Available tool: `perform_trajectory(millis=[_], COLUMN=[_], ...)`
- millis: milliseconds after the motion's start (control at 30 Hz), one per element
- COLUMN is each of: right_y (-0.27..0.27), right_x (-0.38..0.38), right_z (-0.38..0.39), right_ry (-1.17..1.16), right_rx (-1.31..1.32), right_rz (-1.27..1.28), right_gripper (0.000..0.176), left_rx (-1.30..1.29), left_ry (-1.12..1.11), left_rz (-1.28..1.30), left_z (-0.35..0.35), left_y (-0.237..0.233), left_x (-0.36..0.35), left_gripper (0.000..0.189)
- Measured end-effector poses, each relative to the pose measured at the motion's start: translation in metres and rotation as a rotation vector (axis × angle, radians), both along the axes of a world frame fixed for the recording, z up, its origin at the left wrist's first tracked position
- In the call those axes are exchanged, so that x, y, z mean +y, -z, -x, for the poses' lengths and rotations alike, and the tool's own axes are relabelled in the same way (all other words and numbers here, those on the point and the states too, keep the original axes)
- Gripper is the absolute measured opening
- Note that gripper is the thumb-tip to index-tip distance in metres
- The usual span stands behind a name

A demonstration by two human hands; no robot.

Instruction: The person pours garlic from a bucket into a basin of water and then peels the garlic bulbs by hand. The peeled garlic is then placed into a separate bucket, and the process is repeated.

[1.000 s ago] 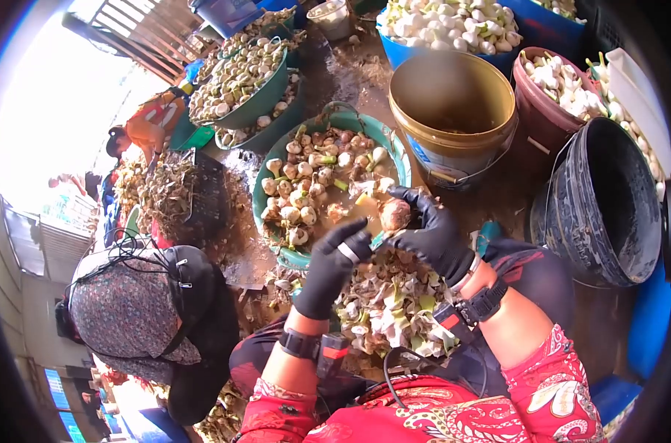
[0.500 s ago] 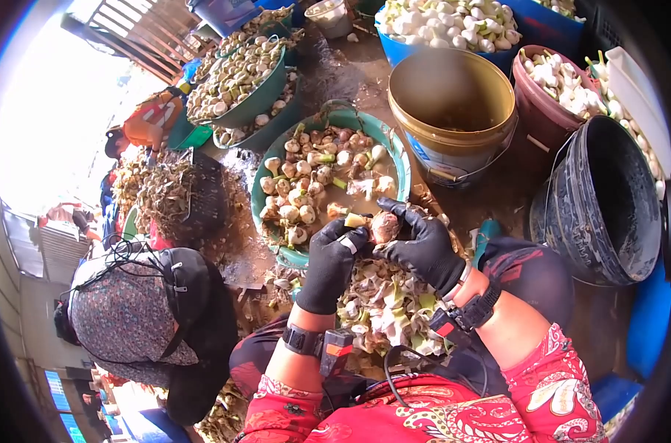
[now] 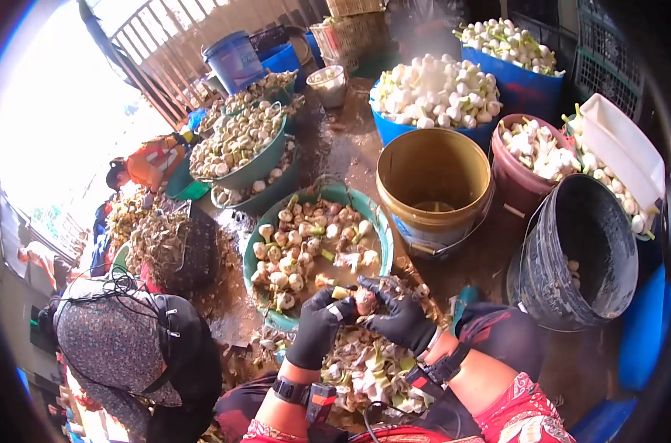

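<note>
Between my two black-gloved hands is one reddish-brown garlic bulb (image 3: 365,301), its pale stem stub pointing left. My left hand (image 3: 317,328) closes round the stem side. On the other side, the fingers of my right hand (image 3: 403,319) are bent against the bulb. Both hands are over the near edge of a green basin (image 3: 385,247), where many unpeeled garlic bulbs (image 3: 283,258) lie at the left and middle. Below my hands, a heap of papery garlic skins (image 3: 368,369) lies between my legs.
Beyond the basin stands a yellow-brown bucket (image 3: 394,173); right of it are a pink tub (image 3: 512,177) of white garlic and a tilted black bucket (image 3: 542,273). Blue tubs of peeled garlic (image 3: 439,92) stand behind. At left, a person in a patterned hat (image 3: 110,332) sits close beside me.
The view has tilted upward, so the buckets and basin sit lower in the picture. Both hands keep hold of the garlic bulb.
</note>
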State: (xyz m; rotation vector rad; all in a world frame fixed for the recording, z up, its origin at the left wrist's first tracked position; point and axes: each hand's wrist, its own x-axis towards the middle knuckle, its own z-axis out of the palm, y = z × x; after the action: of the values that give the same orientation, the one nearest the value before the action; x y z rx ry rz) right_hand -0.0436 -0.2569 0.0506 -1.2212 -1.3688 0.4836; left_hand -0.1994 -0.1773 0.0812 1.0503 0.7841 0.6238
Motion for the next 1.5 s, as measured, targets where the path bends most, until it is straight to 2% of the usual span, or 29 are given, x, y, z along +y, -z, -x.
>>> perform_trajectory(millis=[100,167,200,267,333,400,467,533,600,733,800,867,900,933,967,1000,1067,1100,1133,1167,1200,1267,1300,1333,1400,1433,1467,1500], right_y=[0.003,0.001,0.002,0.005,0.003,-0.003,-0.005,-0.002,-0.006,-0.005,0.024,0.018,0.014,0.007,0.023,0.026,0.017,0.016,0.014,0.013,0.011,-0.006,-0.022,-0.017,-0.004,-0.003,0.005,0.007], right_x=[-0.004,-0.005,-0.004,0.0,0.001,0.002,0.001,0.0,-0.002,-0.003,0.004,0.004,0.003,0.003,0.011,0.01,0.007,0.007,0.006,0.006,0.004,-0.001,-0.005,-0.003,0.0,-0.001,0.0,0.001], right_z=[0.006,0.01,0.008,0.004,0.003,0.0,-0.001,-0.001,-0.002,-0.005,-0.001,-0.002,-0.006,-0.008,-0.004,-0.005,-0.009,-0.012,-0.014,-0.015,-0.014,-0.006,-0.003,-0.002,0.001,-0.002,-0.004,-0.01], right_ry=[-0.036,-0.226,-0.226,-0.305,-0.311,-0.332,-0.341,-0.393,-0.377,-0.381,-0.351,-0.323,-0.444,-0.567,-0.66,-0.661,-0.833,-0.833,-0.688,-0.546,-0.546,-0.482,-0.418,-0.42,-0.215,-0.186,-0.225,-0.369], right_rx=[0.109,0.752,0.743,0.908,0.944,0.945,0.957,0.921,0.905,0.944,0.913,0.882,1.155,1.426,1.465,1.466,1.655,1.655,1.565,1.471,1.473,1.151,1.108,1.113,0.819,0.839,0.864,1.031], right_rz=[0.091,0.347,0.341,0.31,0.286,0.279,0.297,0.3,0.315,0.409,0.384,0.36,0.475,0.591,0.502,0.502,0.57,0.569,0.584,0.597,0.6,0.317,0.326,0.329,0.283,0.36,0.341,0.449], right_gripper=[0.056,0.051,0.051,0.051,0.052,0.054,0.058,0.058,0.055,0.044,0.038,0.036,0.036,0.037,0.037,0.037,0.037,0.037,0.034,0.033,0.033,0.042,0.055,0.055,0.052,0.047,0.034,0.031], left_rx=[0.021,0.169,0.161,0.27,0.22,0.027,0.031,-0.056,-0.018,0.115,0.155,0.233,0.235,0.279,0.323,0.324,0.488,0.476,0.474,0.402,0.332,0.325,0.318,0.324,0.433,0.431,0.456,0.475], left_ry=[0.022,0.013,0.013,0.048,0.058,-0.021,0.014,0.062,0.061,0.084,0.094,0.087,0.087,0.087,0.087,0.087,0.138,0.099,0.1,0.064,0.027,0.035,0.043,0.041,0.086,0.096,0.105,0.084], left_rz=[-0.066,-0.243,-0.25,-0.44,-0.372,-0.067,-0.126,-0.001,0.018,-0.133,-0.17,-0.305,-0.304,-0.422,-0.541,-0.541,-0.947,-0.934,-0.934,-0.782,-0.629,-0.592,-0.557,-0.554,-0.794,-0.916,-0.949,-1.045], left_z=[-0.001,-0.002,-0.001,0.001,0.0,-0.005,0.001,0.001,0.001,0.0,-0.001,-0.003,-0.003,-0.003,-0.003,-0.002,-0.001,-0.002,-0.006,-0.009,-0.011,-0.012,-0.012,-0.012,-0.012,-0.01,-0.01,-0.009], left_y=[-0.007,-0.013,-0.01,-0.008,-0.016,-0.026,-0.017,-0.016,-0.016,-0.023,-0.028,-0.028,-0.026,-0.021,-0.015,-0.007,0.008,0.016,0.012,0.005,0.0,-0.004,-0.006,-0.008,-0.009,-0.009,-0.008,-0.005], left_x=[-0.003,-0.005,-0.004,0.001,-0.003,-0.01,-0.003,-0.002,-0.001,-0.002,-0.002,-0.002,-0.001,0.001,0.004,0.008,0.015,0.014,0.01,0.005,0.002,0.004,0.005,0.007,0.009,0.01,0.011,0.011], left_gripper=[0.016,0.017,0.017,0.017,0.016,0.017,0.022,0.025,0.025,0.022,0.021,0.019,0.019,0.014,0.011,0.011,0.011,0.012,0.012,0.011,0.01,0.01,0.01,0.01,0.01,0.012,0.013,0.011])
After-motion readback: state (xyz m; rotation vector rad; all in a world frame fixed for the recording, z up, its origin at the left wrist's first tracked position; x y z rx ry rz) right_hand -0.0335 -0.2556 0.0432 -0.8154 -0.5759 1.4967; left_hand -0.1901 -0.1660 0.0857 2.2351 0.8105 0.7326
